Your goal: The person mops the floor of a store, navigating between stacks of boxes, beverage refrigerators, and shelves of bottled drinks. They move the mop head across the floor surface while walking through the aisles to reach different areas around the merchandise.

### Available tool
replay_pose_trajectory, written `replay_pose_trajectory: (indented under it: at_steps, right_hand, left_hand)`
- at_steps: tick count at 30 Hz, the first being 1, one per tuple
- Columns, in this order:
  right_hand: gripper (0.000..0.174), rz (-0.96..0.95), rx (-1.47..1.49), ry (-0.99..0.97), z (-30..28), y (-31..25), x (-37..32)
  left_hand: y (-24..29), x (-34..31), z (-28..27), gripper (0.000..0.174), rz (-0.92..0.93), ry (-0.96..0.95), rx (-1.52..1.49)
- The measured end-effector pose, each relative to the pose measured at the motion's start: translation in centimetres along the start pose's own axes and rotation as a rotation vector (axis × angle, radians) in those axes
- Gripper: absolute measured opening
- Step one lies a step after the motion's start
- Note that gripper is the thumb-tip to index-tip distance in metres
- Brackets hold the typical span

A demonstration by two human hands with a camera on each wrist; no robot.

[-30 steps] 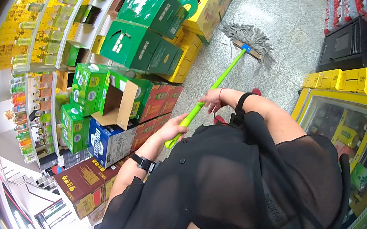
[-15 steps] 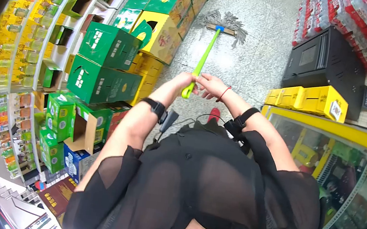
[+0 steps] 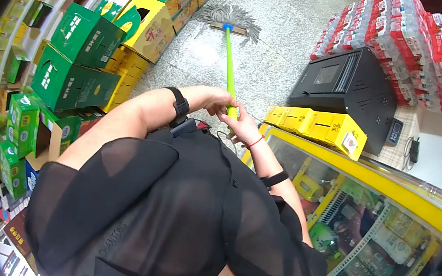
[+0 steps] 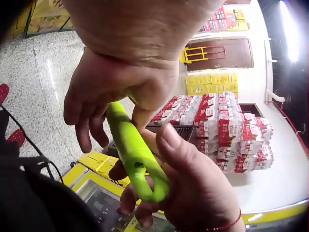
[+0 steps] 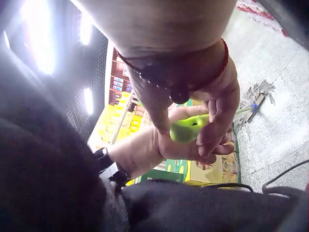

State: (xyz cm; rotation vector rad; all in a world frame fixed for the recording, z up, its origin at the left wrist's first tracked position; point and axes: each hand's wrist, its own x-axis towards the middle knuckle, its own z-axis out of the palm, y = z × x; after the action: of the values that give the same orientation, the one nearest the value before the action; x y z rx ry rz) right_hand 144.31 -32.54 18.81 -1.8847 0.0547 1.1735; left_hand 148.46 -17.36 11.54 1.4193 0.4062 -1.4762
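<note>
A grey string mop head (image 3: 249, 25) lies spread on the floor, its bright green handle (image 3: 230, 61) slanting back toward the body. Around the handle's upper part curl the fingers of the left hand (image 3: 213, 100). Beside it, nearer the end, the right hand (image 3: 244, 129) has its thumb and fingers about the handle. In the left wrist view the handle's looped end (image 4: 133, 140) sits between the left hand (image 4: 120, 79) and the right hand (image 4: 198, 186). The right wrist view shows the right hand (image 5: 217, 104) above the handle end (image 5: 186, 131), with the left hand (image 5: 178, 150) beyond.
Stacked green cartons (image 3: 74, 85) and yellow boxes (image 3: 148, 31) line the left. On the right stand a glass-topped case with a yellow frame (image 3: 418, 206), small yellow boxes (image 3: 315, 125), a black cabinet (image 3: 346, 79) and red-and-clear bottle packs (image 3: 401, 44). Speckled floor (image 3: 282, 12) runs between.
The mop head has shifted left in the head view as the view swung right. The left hand, formerly at the handle's end, is now farther along it, and the right hand is nearer the end.
</note>
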Motion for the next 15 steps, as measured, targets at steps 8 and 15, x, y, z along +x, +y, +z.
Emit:
replay_pose_trajectory:
  at_steps: [8, 15]
  right_hand:
    - [0.06, -0.165, -0.258, 0.301, -1.2, -0.4, 6.0]
    - [0.053, -0.139, -0.138, 0.349, -4.0, -10.0, 16.9]
  left_hand:
    - [2.7, 3.5, -4.7, 0.041, 0.119, 0.053, -0.063]
    - [8.9, 3.4, -16.1, 0.035, 0.272, 0.25, -0.152]
